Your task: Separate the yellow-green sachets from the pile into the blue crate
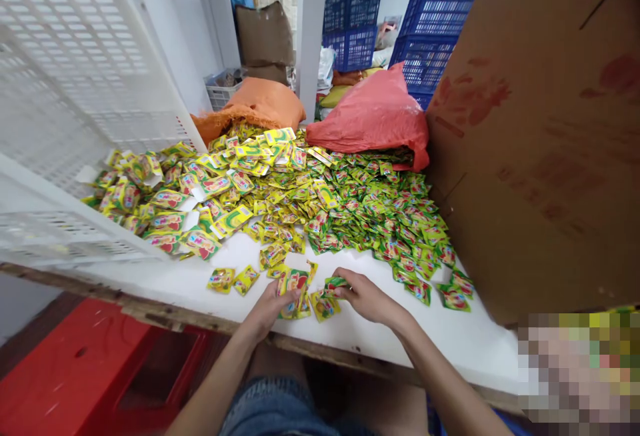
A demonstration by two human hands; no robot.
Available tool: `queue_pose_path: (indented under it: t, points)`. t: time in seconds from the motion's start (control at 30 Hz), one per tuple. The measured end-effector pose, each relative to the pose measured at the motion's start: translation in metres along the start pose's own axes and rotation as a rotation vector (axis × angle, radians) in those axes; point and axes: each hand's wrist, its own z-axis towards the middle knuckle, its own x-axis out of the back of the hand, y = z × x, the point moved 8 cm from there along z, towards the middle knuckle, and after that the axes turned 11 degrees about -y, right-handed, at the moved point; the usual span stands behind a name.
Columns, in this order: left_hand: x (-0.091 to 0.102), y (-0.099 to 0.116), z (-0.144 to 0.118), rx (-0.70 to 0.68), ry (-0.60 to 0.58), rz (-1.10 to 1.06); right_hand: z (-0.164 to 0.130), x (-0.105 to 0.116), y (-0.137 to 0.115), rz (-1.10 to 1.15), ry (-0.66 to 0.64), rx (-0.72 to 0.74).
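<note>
A white table (pixel 210 283) with a worn wooden front edge fills the middle of the view. On its left stands a tilted white plastic crate (pixel 75 89) with latticed walls, and on its right leans a big brown cardboard sheet (pixel 540 143) bearing faded red print. Behind, stacked blue crates (pixel 430 23) rise by a white post, with an orange sack (pixel 255 109) and a red plastic bag (pixel 375 116) slumped at the far edge of the table. Below the table's left front sits a red plastic stool (pixel 75 369).

Across the tabletop spreads a wide heap of yellow-green sachets (pixel 310 196), reaching from the white crate to the cardboard sheet; larger packets lie toward the left, smaller ones crowd the right. A few loose sachets lie apart from the heap near the front edge.

At the near edge, the person's two bare forearms come up from below. The left hand (pixel 273 309) lies palm down on a small stack of sachets (pixel 295 293), its fingers curled over them and pressing them to the table. The right hand (pixel 367 296) is just beside it, its thumb and fingertips pinching a single green sachet (pixel 333 285) at the edge of that same small stack. The two hands are close but do not touch.
</note>
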Motion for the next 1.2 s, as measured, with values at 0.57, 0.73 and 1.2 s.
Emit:
queue_pose_path:
  t: [0.57,0.73,1.2]
  points:
    - [-0.001,-0.008,-0.007,0.052,0.084,-0.171,0.015,-0.044,-0.002,-0.394,-0.189,-0.080]
    - [-0.007,-0.011,-0.003,0.051,0.050,-0.084,-0.020,-0.054,-0.004,-0.425,-0.143,-0.095]
    - [-0.059,-0.022,0.007,0.058,-0.218,0.188,-0.030,0.023,-0.016,0.354,0.440,0.107]
